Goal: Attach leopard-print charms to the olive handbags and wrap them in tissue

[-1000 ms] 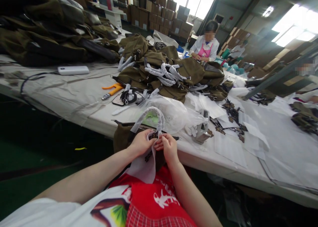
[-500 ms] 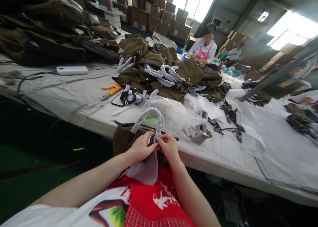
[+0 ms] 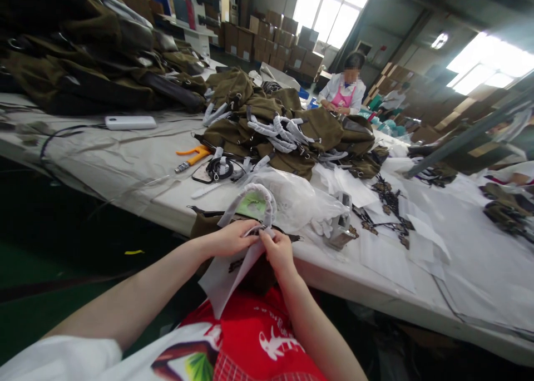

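Observation:
An olive bag (image 3: 204, 223) with a white-wrapped handle (image 3: 250, 191) lies at the table's front edge, close to my body. My left hand (image 3: 236, 237) is closed on a thin strap by the base of the handle. Fingers pinched, my right hand (image 3: 276, 248) meets it from the right at the same strap. A white sheet (image 3: 227, 275) hangs below both hands, with a small dark piece against it. The exact spot between my fingertips is too small to make out.
Olive bags (image 3: 325, 128) are heaped across the table (image 3: 137, 186). Nearer lie an orange-handled tool (image 3: 196, 156), a black cable coil (image 3: 219, 168), a clear plastic bag (image 3: 287, 197), a metal block (image 3: 342, 222) and white sheets (image 3: 384, 253). A person (image 3: 344, 92) works beyond.
The white sheet has swung left and spread out below my hands. My left hand has turned flatter over the strap. The view has shifted slightly.

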`<state>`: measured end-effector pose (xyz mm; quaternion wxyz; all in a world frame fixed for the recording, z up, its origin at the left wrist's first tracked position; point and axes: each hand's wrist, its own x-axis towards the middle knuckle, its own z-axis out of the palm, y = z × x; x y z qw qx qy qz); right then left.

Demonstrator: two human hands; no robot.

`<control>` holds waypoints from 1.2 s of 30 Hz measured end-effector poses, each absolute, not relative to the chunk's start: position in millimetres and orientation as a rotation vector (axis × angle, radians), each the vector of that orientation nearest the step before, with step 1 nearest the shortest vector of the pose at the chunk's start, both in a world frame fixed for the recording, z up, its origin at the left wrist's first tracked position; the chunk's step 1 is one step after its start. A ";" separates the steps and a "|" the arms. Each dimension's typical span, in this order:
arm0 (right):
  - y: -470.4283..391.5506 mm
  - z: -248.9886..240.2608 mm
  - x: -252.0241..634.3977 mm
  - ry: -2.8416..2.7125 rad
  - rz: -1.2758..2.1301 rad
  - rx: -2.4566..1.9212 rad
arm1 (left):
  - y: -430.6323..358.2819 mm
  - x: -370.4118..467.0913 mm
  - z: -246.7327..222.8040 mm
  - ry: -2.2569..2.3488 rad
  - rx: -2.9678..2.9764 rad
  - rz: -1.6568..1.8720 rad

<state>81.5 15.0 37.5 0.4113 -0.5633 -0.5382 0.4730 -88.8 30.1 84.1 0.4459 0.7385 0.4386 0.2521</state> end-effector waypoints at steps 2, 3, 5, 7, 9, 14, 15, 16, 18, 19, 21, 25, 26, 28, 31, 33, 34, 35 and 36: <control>14.3 35.6 83.1 -1.312 1.226 -1.408 | 33.3 -96.8 82.0 1.054 1.863 0.570; 14.0 35.5 84.5 -1.294 1.255 -1.406 | 35.1 -101.3 80.6 1.055 1.869 0.542; 13.9 36.5 87.1 -1.286 1.302 -1.403 | 38.5 -108.5 77.7 1.133 1.852 0.526; 14.2 37.9 89.0 -1.326 1.307 -1.419 | 40.7 -110.5 75.1 1.235 1.807 0.593; 14.6 39.4 89.9 -1.407 1.262 -1.463 | 41.2 -105.7 72.6 1.236 1.743 0.703; 15.4 42.5 93.5 -1.579 1.232 -1.541 | 38.5 -76.7 61.1 1.343 1.566 0.802; 15.8 42.3 94.9 -1.572 1.254 -1.560 | 38.0 -70.8 57.8 1.368 1.541 0.795; 16.3 41.6 96.4 -1.556 1.276 -1.582 | 37.7 -65.5 54.5 1.370 1.510 0.793; 17.9 39.0 99.3 -1.515 1.309 -1.607 | 37.0 -57.1 48.5 1.331 1.410 0.822; 18.7 37.3 100.6 -1.501 1.320 -1.605 | 36.7 -54.0 46.0 1.301 1.345 0.841; 20.3 34.0 102.5 -1.492 1.328 -1.596 | 35.5 -50.4 42.3 1.251 1.217 0.862; 21.5 29.7 103.2 -1.486 1.323 -1.567 | 31.5 -51.0 39.5 1.205 1.127 0.897; 21.4 29.1 102.9 -1.474 1.340 -1.551 | 30.4 -52.1 39.4 1.211 1.146 0.906; 21.2 28.0 101.9 -1.461 1.369 -1.532 | 28.8 -54.2 39.9 1.231 1.244 0.894; 21.3 27.5 101.0 -1.564 1.255 -1.565 | 29.0 -54.7 41.5 1.227 1.480 0.818; 21.7 28.5 101.7 -1.667 1.133 -1.599 | 30.8 -53.3 42.0 1.207 1.588 0.777; 21.8 29.5 102.7 -1.704 1.099 -1.605 | 32.0 -52.4 42.0 1.201 1.604 0.771; 21.9 30.8 103.9 -1.727 1.097 -1.604 | 33.1 -51.6 41.7 1.192 1.595 0.768; 21.9 32.4 105.4 -1.733 1.128 -1.593 | 34.0 -51.1 41.3 1.182 1.567 0.764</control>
